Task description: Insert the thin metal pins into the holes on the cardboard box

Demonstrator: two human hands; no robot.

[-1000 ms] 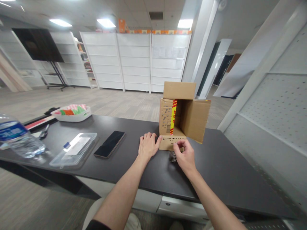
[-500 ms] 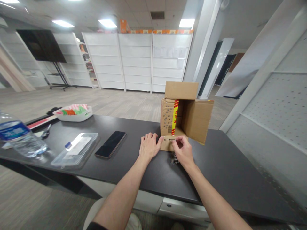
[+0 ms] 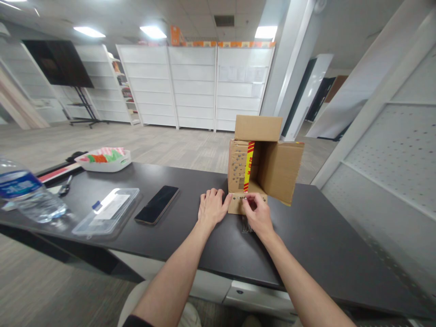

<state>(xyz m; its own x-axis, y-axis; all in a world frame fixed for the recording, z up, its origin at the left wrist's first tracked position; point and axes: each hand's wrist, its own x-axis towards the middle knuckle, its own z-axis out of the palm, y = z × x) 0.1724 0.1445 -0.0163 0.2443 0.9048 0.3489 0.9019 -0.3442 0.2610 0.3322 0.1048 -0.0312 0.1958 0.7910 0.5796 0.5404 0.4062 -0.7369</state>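
- Currently, the head view is the only one I have, and it puts the cardboard box [image 3: 258, 161] ahead of both hands near the far edge of the dark table [image 3: 306, 240], its open mouth facing me.
- The step in hand, as I judge it, is fine fingertip work at the lower flap [image 3: 235, 208], where a row of small round spots [image 3: 238, 198] runs along the cardboard.
- The next move, I'd judge, calls for exact placement and light pressure from the fingertips, with the flap kept steady.
- The right hand [image 3: 258, 213] has thumb and forefinger drawn together over the middle of that flap. It is too small and covered there for me to tell whether anything is pinched between them.
- The left hand [image 3: 214, 206] lies palm down on the table, fingers loosely spread, gripping nothing; its thumb reaches the flap's left corner and seems to touch it.
- Below the flap's front edge I see thin metal rods [image 3: 246, 225] fanned out toward me, under the right fingertips and outside their pinch, partly hidden by the hand.
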